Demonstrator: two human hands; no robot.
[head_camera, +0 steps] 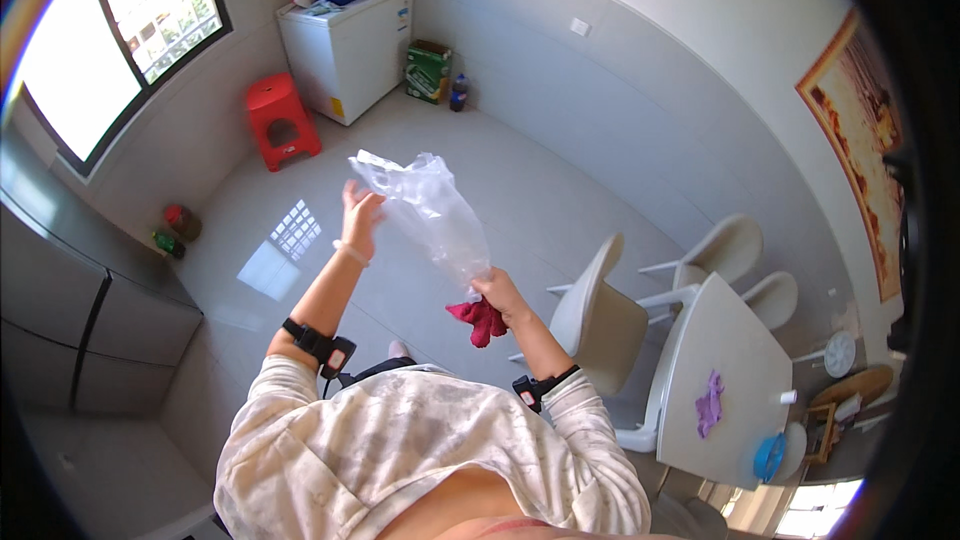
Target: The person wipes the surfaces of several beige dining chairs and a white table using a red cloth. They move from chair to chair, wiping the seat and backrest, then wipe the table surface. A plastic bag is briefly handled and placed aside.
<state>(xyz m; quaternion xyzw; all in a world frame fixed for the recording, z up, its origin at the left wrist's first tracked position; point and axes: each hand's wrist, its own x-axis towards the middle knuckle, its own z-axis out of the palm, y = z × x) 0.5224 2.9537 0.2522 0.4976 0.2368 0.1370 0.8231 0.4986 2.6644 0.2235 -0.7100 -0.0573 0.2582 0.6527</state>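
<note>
A clear plastic bag (439, 210) stretches out in front of me, crumpled and partly see-through. My right hand (501, 296) grips its narrow near end. In that same hand is a dark red cloth (480, 321), bunched up and hanging below the fingers; it may be a knitted glove. Beside the wide far end of the bag is my left hand (361, 221), fingers apart and slightly blurred. Its fingertips are at the bag's edge, and whether they touch the plastic is hard to tell.
Beige chairs (600, 315) surround a table (742, 360) bearing a purple cloth (709, 405) and a blue round item (769, 457). Ahead stand a red plastic stool (281, 120), a white chest freezer (352, 52), a green box (428, 73) and a bottle (459, 94). Jars and bottles (180, 225) sit left.
</note>
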